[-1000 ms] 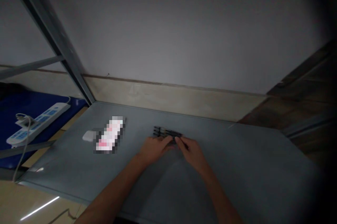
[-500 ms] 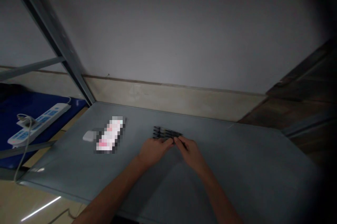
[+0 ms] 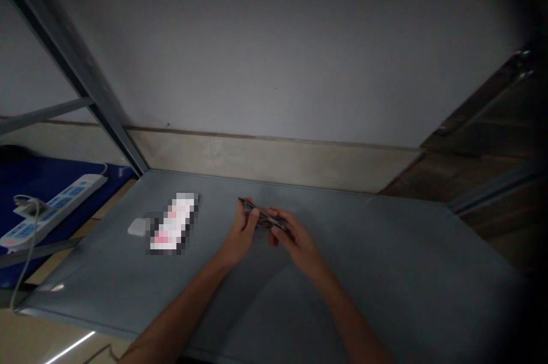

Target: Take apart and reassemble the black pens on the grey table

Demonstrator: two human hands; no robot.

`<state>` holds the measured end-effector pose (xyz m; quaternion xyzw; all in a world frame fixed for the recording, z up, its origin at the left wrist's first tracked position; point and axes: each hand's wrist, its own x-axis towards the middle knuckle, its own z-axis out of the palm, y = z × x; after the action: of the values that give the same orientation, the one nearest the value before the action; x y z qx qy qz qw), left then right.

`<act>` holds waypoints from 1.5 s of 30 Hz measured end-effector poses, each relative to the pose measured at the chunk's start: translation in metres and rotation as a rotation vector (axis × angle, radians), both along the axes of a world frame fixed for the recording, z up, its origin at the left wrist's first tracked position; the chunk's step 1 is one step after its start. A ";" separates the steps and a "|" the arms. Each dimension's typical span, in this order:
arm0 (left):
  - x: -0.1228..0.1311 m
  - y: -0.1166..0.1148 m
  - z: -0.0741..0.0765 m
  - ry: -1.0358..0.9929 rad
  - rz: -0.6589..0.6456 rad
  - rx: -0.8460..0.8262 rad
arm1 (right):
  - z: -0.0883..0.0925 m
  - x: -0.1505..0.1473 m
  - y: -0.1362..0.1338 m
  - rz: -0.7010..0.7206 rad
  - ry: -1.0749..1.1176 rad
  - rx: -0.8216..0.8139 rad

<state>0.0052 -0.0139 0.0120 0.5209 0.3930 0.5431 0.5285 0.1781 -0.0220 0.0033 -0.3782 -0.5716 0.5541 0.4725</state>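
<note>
A bundle of several thin black pens (image 3: 266, 217) lies between my two hands, lifted a little above the grey table (image 3: 385, 273). My left hand (image 3: 242, 231) is closed around the bundle's left end, thumb on top. At the other end my right hand (image 3: 295, 241) grips the same pens, with its thumb in front and fingers behind. The fingers cover parts of the pens, and fine detail is blurred.
Left of my hands lies a pixelated flat item (image 3: 173, 224), with a small white object (image 3: 139, 227) beside it. A white power strip (image 3: 55, 210) with a plug and cable rests on a blue surface further left. A wall (image 3: 274, 67) rises behind the table.
The pens lay side by side on the table with my fingers at their near edge. Now they are gathered into a bundle, raised and held in both hands. The view has shifted slightly.
</note>
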 end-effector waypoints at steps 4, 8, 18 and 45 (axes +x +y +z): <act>-0.003 0.006 -0.006 0.055 -0.050 0.003 | 0.007 0.010 0.005 -0.213 0.206 -0.027; 0.000 0.003 -0.009 0.275 -0.124 0.108 | 0.009 0.011 0.007 -0.293 0.435 -0.161; -0.048 0.014 -0.005 1.412 0.718 0.118 | 0.020 0.022 0.011 -0.300 0.631 -0.204; -0.049 0.010 -0.006 1.665 0.673 -0.058 | 0.021 0.030 0.012 -0.266 0.602 -0.270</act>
<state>-0.0437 -0.0040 0.0062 0.5896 0.7943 0.1057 -0.1016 0.2083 -0.0097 0.0240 -0.3281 -0.2740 0.6448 0.6336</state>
